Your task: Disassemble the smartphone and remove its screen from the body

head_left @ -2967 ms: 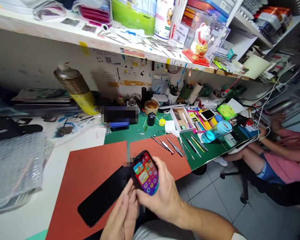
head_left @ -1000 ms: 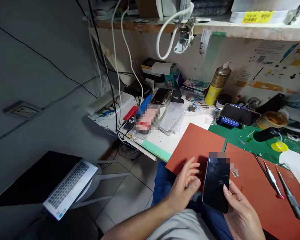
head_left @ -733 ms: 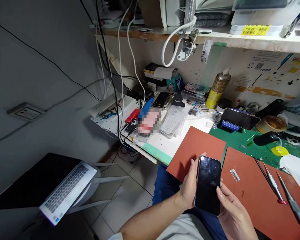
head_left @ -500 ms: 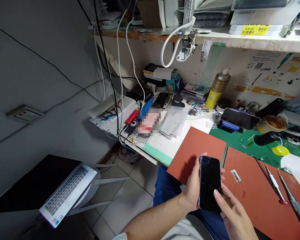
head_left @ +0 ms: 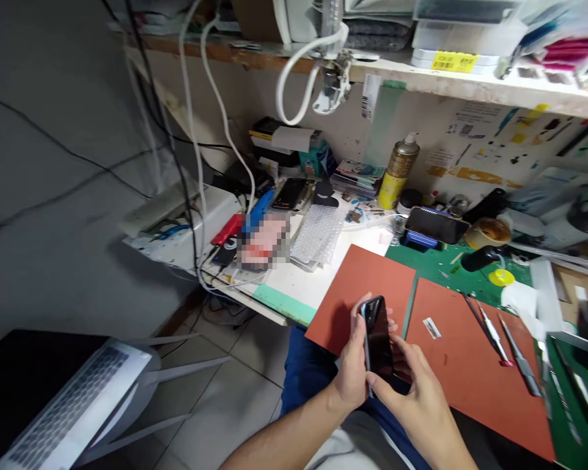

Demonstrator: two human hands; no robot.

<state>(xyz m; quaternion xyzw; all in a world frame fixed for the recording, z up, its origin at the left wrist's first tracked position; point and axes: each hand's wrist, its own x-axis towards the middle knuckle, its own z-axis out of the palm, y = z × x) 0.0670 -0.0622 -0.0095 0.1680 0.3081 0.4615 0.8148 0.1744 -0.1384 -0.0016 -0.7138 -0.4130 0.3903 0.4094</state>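
A smartphone [head_left: 378, 339] with a dark screen and a bluish edge is held upright and tilted at the front edge of the bench. Its left side rests in my left hand [head_left: 353, 362], with the fingers wrapped behind it. My right hand [head_left: 411, 385] grips the lower right part, thumb on the lower left edge and fingers around the other side. Beneath and behind the phone lies a reddish-brown mat [head_left: 360, 281]. To the right, on a second reddish-brown mat [head_left: 475, 365], are a small silvery strip [head_left: 432, 328] and several tools, among them tweezers [head_left: 519, 356].
A second phone [head_left: 438, 225] leans on a blue stand at the back. Near it are a spray can [head_left: 399, 171] and a glue-stained tub [head_left: 489, 232]. Bubble wrap [head_left: 316, 234] lies left of the mats. White cables [head_left: 225, 111] hang down. A laptop [head_left: 78, 405] sits at lower left.
The phone has turned so its screen faces more to the right and its edge shows. My right thumb has moved to its lower left edge. The view has shifted right.
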